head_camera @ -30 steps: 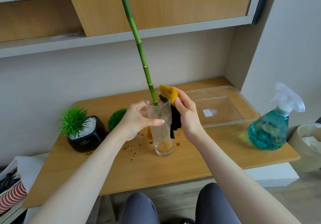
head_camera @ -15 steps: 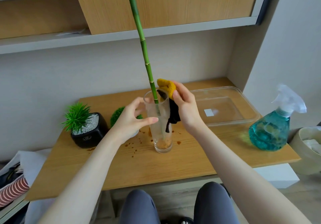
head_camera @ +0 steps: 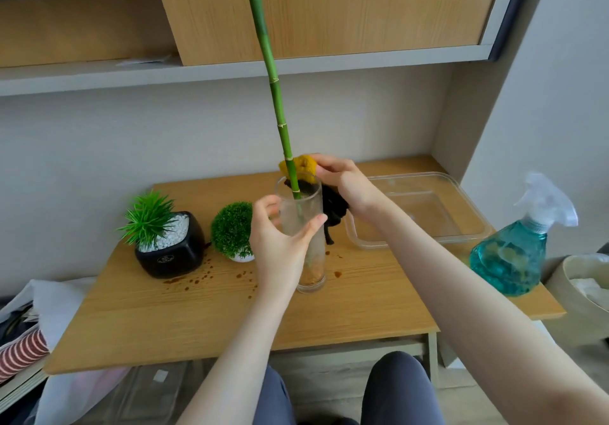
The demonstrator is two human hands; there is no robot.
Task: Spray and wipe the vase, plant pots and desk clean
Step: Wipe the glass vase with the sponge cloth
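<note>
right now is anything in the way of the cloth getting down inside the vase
Yes. The bamboo stalk stands in the glass vase and passes through its mouth, right beside the yellow and black cloth the right hand holds at the rim. The left hand grips the vase from outside, not blocking the opening.

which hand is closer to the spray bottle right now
Right. The right hand holds the cloth at the vase rim, toward the spray bottle; the left hand grips the vase's far side.
</note>
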